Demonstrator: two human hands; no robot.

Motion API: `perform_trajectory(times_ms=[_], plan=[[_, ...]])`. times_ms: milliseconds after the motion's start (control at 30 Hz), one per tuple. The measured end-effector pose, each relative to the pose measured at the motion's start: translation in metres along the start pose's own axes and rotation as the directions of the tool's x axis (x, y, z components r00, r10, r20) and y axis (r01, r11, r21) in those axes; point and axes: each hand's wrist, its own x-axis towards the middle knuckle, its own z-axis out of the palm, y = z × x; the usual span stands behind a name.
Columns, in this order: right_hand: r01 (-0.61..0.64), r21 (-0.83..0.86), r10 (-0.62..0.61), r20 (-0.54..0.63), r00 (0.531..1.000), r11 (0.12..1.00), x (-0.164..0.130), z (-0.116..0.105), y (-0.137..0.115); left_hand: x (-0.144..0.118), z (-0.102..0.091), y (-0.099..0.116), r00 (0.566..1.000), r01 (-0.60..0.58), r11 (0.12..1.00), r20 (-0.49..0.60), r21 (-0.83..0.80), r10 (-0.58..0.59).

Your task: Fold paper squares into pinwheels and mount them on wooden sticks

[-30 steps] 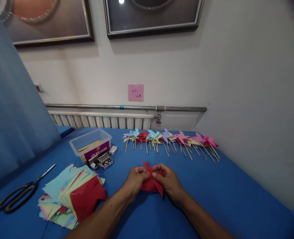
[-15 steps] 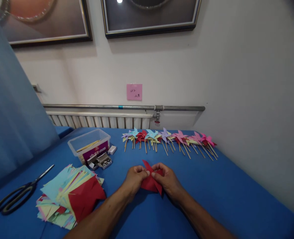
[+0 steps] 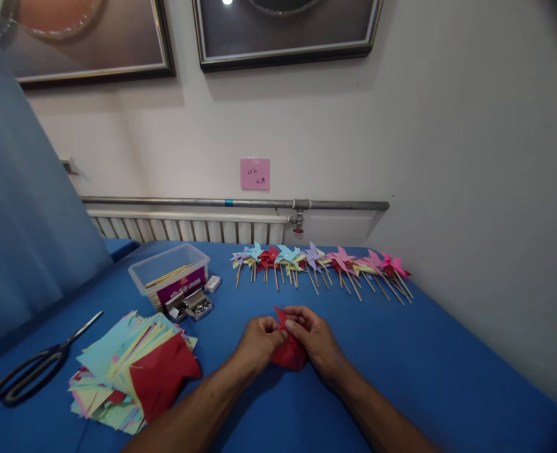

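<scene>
Compared to half a second earlier, the red paper (image 3: 288, 352) looked way more bunched up: the long point that stuck out toward the person's right wrist had been folded in, and both hands had closed tighter around the middle. Left hand (image 3: 258, 341) and right hand (image 3: 315, 338) were both pinching it, thumbs and fingertips meeting at the center, with the piece sitting low over the blue table (image 3: 448, 365) right between them.

My read is that this stuff handles like any thin craft paper: basically weightless, floppy, easy to crease or tear if you yank a flap. Best grip seemed to be right where they had it, at the gathered center, not out on the loose tips.

Off to the left hand's side lay a messy stack of cut paper squares (image 3: 131, 368) with a red one on top, and further out that way a pair of black-handled scissors (image 3: 35, 371). Beyond the left hand were a small open box of metal pins (image 3: 197, 305) and a clear plastic tub (image 3: 170, 272) holding wooden sticks. Past both hands, near the wall, a row of finished pinwheels (image 3: 320, 261) on sticks was laid out, well apart from the hands. Couldn't tell if a pin was already in the red one.
</scene>
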Motion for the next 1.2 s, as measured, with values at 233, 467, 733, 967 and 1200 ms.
perform_trajectory(times_ms=[233, 467, 733, 967, 1200], plan=[[-0.049, 0.126, 0.050, -0.003, 0.999, 0.991, 0.003, 0.001, 0.006, 0.002, 0.003, -0.006, 1.000, -0.022, 1.000, -0.017, 0.006, 0.022], [-0.031, 0.029, 0.033, -0.056, 0.998, 0.999, 0.005, -0.004, 0.004, 0.002, -0.002, 0.001, 0.999, 0.031, 0.997, -0.013, -0.066, -0.032], [-0.224, 0.263, 0.234, -0.005, 0.972, 0.938, -0.008, -0.004, 0.000, 0.002, -0.009, 0.008, 0.997, 0.043, 0.970, -0.047, -0.238, -0.055], [-0.153, 0.142, 0.156, -0.011, 0.988, 0.978, 0.001, 0.002, 0.026, 0.003, -0.009, 0.008, 0.996, 0.060, 0.966, -0.050, -0.251, -0.075], [-0.118, 0.094, 0.121, -0.024, 0.992, 0.989, 0.004, -0.007, 0.018, 0.004, -0.011, 0.007, 0.996, 0.066, 0.963, -0.048, -0.260, -0.081]])
